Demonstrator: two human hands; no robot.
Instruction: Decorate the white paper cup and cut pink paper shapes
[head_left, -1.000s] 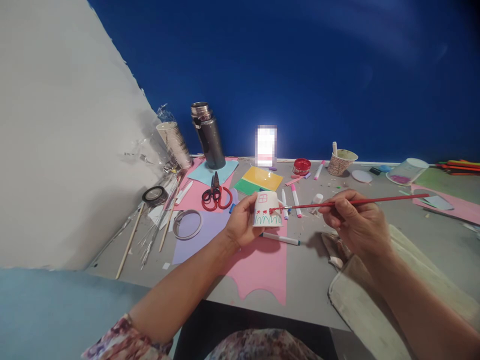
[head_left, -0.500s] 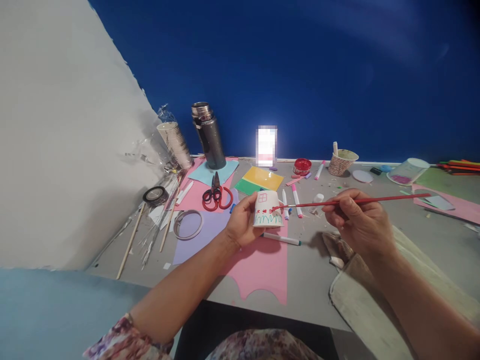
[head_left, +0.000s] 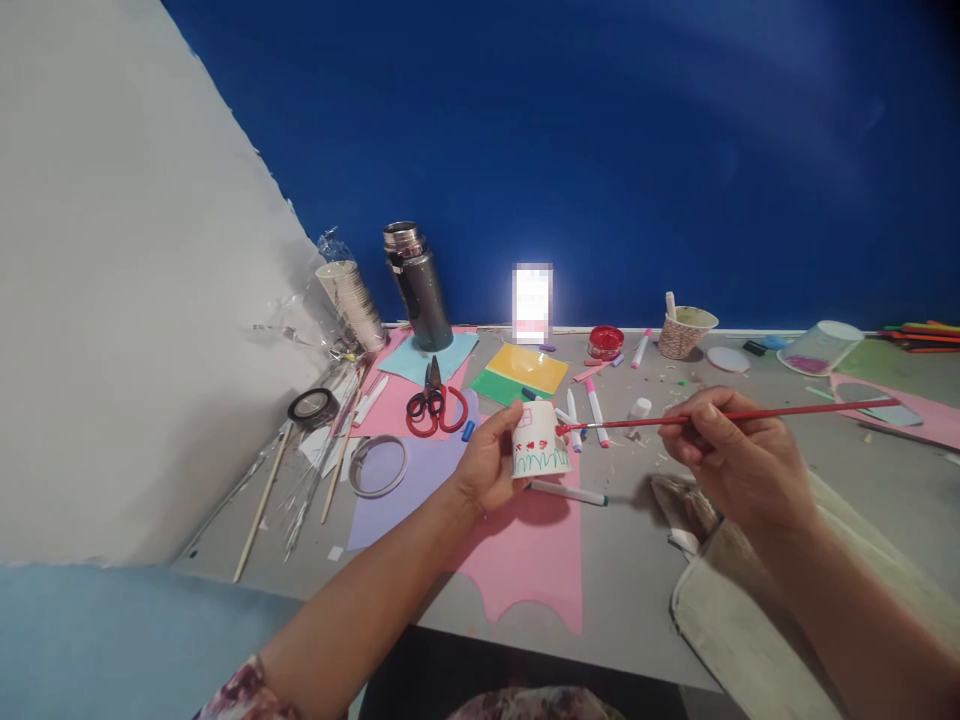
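Note:
My left hand (head_left: 491, 458) is closed around a white paper cup (head_left: 541, 445), which stands upside down in its grip. On the cup's side are a pink window drawing, red marks and a green grass-like line. In my right hand (head_left: 739, 450) is a thin red paintbrush (head_left: 645, 421), pinched near the middle of its handle. The brush's red tip is at the cup's right side; whether it touches I cannot tell. Below the cup lie a green-capped marker (head_left: 568, 493) and pink foam sheet (head_left: 544, 570).
Red-handled scissors (head_left: 435, 405), a tape roll (head_left: 378, 466) and a black tape roll (head_left: 312, 407) lie to the left. Behind stand a dark flask (head_left: 421, 295) and stacked paper cups (head_left: 351, 302). A red paint pot (head_left: 605, 343) and a patterned cup (head_left: 686, 333) sit at the back; a cloth (head_left: 750, 610) lies right.
The cup has turned in my left hand, its window drawing shifting left. The brush tip has moved to the cup's right edge. The whole view has tilted slightly up.

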